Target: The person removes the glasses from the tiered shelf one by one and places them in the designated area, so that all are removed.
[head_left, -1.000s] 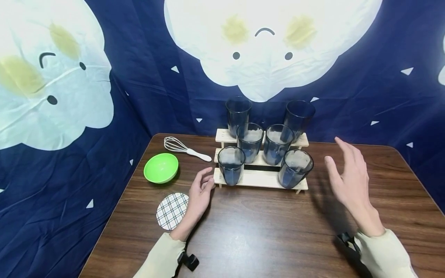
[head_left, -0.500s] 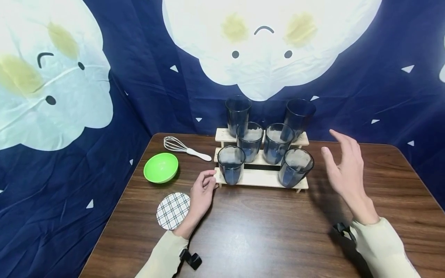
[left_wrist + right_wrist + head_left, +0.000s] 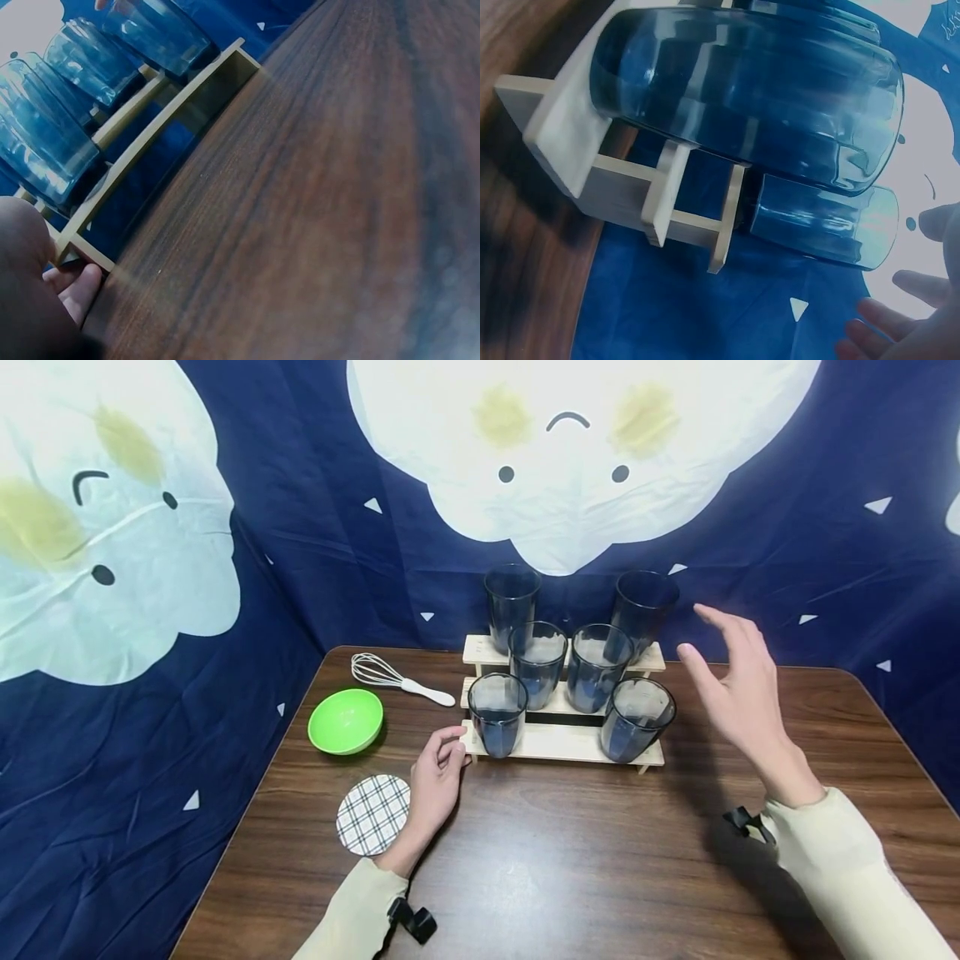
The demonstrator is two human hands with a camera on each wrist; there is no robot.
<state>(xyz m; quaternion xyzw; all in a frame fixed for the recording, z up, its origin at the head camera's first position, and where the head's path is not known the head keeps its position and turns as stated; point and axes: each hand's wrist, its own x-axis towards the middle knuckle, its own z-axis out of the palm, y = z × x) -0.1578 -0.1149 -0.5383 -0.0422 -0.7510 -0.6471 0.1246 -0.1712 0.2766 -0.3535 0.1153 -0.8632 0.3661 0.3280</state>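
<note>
Left of the frame's lower middle, my left hand (image 3: 435,781) grips the rack (image 3: 562,743) by its end. At right, my right hand (image 3: 738,689) hangs, fingers spread.

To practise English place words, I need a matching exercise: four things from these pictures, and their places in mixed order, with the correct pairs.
1. White wire whisk
2. Bright green round bowl
3. White checked round coaster
4. Person's bare left hand

A. Farthest left of the four
B. Touching the pale wooden rack's left end
C. Nearest the brown table's back edge
D. Between the bowl and pale left sleeve

1-C; 2-A; 3-D; 4-B
</note>
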